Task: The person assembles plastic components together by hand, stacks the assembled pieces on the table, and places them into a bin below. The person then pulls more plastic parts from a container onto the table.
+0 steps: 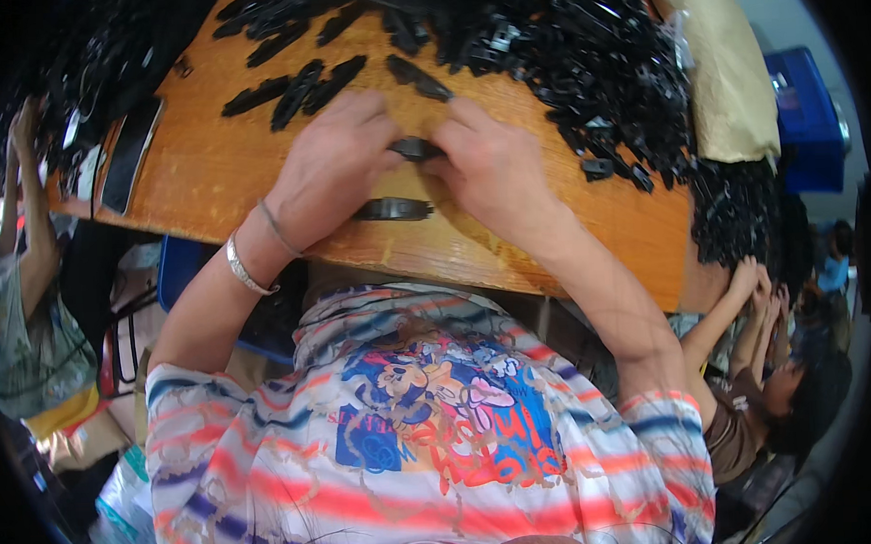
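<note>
Wooden tabletop [211,165] (scuffed) underlies hands [340,146] [489,160] pinching black oblong [416,149]

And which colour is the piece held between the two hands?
Black; the head view shows the held piece best.

Glossy plastic pieces [592,70], wooden table [211,169]

Left hand [340,146] grips the left end of a black plastic piece [415,149]; right hand [489,160] grips its right end, over the wooden desk [511,241]. Relative to this held piece: body side, a loose black piece [393,210], near left wrist. Beyond and left, a trio of black pieces [300,93]. Just beyond, a single black piece [419,78]. Farther right, a large heap of black parts [592,75], then a cream sack [721,70]. Well left, a dark flat rectangle [132,158].
</note>
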`<state>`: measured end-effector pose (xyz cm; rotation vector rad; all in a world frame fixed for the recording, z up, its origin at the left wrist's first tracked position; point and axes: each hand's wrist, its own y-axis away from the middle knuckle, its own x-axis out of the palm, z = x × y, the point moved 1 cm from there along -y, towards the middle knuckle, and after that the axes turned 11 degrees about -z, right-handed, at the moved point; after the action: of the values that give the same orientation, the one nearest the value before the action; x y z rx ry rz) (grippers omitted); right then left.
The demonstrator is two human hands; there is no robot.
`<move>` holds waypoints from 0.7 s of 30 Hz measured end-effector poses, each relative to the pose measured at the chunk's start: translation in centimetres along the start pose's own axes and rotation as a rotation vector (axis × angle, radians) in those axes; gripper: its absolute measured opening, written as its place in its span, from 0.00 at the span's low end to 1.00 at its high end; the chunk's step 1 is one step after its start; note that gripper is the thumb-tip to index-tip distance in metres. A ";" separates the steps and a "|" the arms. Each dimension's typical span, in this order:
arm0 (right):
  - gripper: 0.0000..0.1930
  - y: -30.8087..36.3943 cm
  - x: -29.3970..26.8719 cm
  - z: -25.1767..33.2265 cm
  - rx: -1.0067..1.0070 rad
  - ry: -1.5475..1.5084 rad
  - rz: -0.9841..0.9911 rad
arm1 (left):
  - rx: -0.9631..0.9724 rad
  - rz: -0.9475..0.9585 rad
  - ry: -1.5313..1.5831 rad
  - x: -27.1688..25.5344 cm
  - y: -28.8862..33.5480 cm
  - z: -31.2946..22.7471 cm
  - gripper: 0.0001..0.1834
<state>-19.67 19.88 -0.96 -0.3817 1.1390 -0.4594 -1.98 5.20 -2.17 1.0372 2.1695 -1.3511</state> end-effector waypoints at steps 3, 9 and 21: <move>0.10 -0.3 0.6 0.4 0.005 0.015 0.013 | -0.052 -0.041 -0.081 -0.3 -0.1 0.3 0.11; 0.10 2.9 -4.3 -2.9 0.133 -0.013 -0.059 | -0.249 0.297 0.199 -3.6 -1.0 -0.3 0.11; 0.11 5.1 -7.1 -7.2 0.155 0.481 -0.053 | 0.113 0.073 -0.383 1.6 -5.8 2.1 0.13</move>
<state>-27.98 27.56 -0.82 -0.1673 1.5484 -0.7051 -7.57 2.41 -0.73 0.8073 1.7773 -1.5106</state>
